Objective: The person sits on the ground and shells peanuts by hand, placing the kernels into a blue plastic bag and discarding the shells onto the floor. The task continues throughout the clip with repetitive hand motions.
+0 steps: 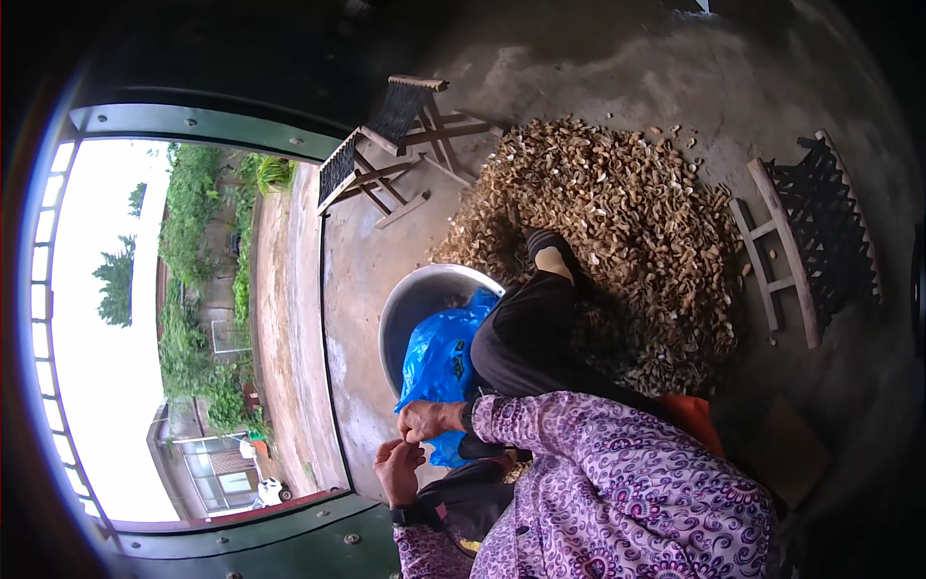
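My left hand point(396, 473) is raised at the lower middle, its fingers curled and pinched against those of my right hand point(431, 421). My right hand reaches over from the right, also closed at the fingertips; what either holds there is too small or hidden to make out. Just behind my hands a crumpled blue plastic bag point(439, 352) drapes inside and over a large metal basin point(398, 317). My dark-trousered leg point(521, 338) lies beside the bag, the foot on a broad pile of brown shells or husks point(603, 193).
Folding wooden stools with black webbing point(405, 108) stand at upper middle; another point(810, 222) is on the right. An orange item point(693, 423) and a cardboard piece point(786, 454) are at my right. On the left, an open doorway with a green frame point(222, 125) shows ground, plants and walls.
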Motion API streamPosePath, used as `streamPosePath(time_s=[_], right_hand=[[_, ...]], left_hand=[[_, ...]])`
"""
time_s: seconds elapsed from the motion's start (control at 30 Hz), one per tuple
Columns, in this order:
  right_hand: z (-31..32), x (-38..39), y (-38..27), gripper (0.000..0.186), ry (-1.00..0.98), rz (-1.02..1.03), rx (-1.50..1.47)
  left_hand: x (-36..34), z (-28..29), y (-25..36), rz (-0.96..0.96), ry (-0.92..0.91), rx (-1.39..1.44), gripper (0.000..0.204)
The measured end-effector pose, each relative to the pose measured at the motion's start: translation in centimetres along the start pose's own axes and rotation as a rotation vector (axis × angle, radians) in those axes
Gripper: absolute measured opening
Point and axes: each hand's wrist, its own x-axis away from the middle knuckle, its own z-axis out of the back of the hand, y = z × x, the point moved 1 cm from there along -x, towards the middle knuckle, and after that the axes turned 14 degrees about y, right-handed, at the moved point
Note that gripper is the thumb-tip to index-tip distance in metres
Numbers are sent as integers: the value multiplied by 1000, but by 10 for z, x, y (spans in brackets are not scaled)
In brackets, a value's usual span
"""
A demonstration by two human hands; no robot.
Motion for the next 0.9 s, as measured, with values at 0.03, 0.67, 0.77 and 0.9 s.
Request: streamPosePath(time_s=[0.03, 0.67, 0.77, 0.9], right_hand=[[-1, -1, 2, 15, 3, -2, -2], [-2, -2, -2, 14, -1, 33, 178], [-1, 0, -8, 14, -9, 52, 245], [-9, 0, -8, 14, 38, 137, 374]], left_hand=[[0, -2, 1, 1, -2, -3, 7], [-5, -10, 5, 2, -21, -107, 9], [-8, -6, 5, 2, -22, -153, 8], [-8, -6, 6, 47, -5, -148, 8]])
